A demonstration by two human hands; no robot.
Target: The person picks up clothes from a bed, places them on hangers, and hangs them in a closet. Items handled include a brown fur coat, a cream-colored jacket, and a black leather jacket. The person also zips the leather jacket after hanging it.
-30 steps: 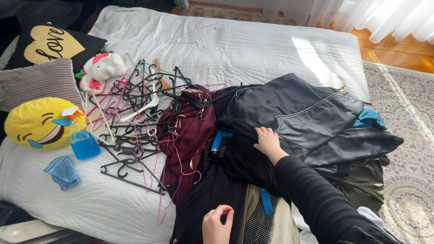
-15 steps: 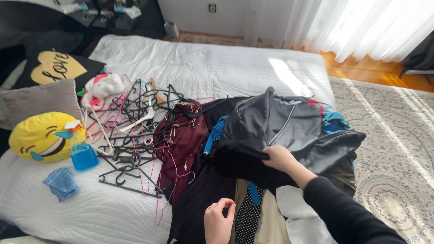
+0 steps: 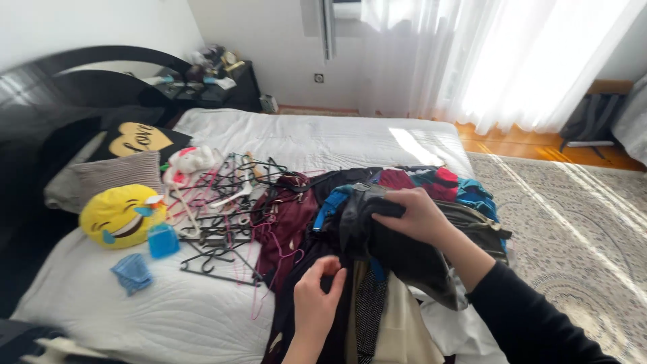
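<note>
Room: bedroom, daylight admitted through white curtains point(image 3: 512, 61), a patterned rug point(image 3: 573, 222) laid on a wooden floor.
Bed: white quilted bed point(image 3: 323, 138) used as the work surface; its far half is seen beyond the fingers, its near half is covered with things.
Clothes heap: mixed heap of clothes point(image 3: 431, 195) is piled under and around both hands, apparently gathered there for sorting.
Dark jacket: dark leather-like jacket point(image 3: 411, 259) is lifted and bunched above the heap, draped down from the right hand.
Right hand: right hand point(image 3: 414, 214), in a black sleeve; fingers clamped over a fold of the jacket so that it is held up off the pile.
Left hand: left hand point(image 3: 317, 296), below and left of the right; fingers pinched together on black fabric at the near edge, judged to steady it.
Maroon garment: maroon garment point(image 3: 286, 222) is spread just left of the left fingers.
Hangers: tangled hangers point(image 3: 226, 209), black, pink and white, are heaped further left, well apart from the fingers.
Cushions: yellow laughing-face cushion point(image 3: 120, 217) and striped pillow point(image 3: 111, 175) are kept at the headboard side.
Spray bottle: blue spray bottle point(image 3: 162, 237) stands upright beside the yellow cushion.
Cloth: blue cloth point(image 3: 132, 272) lies crumpled on the quilt, just below the bottle.
</note>
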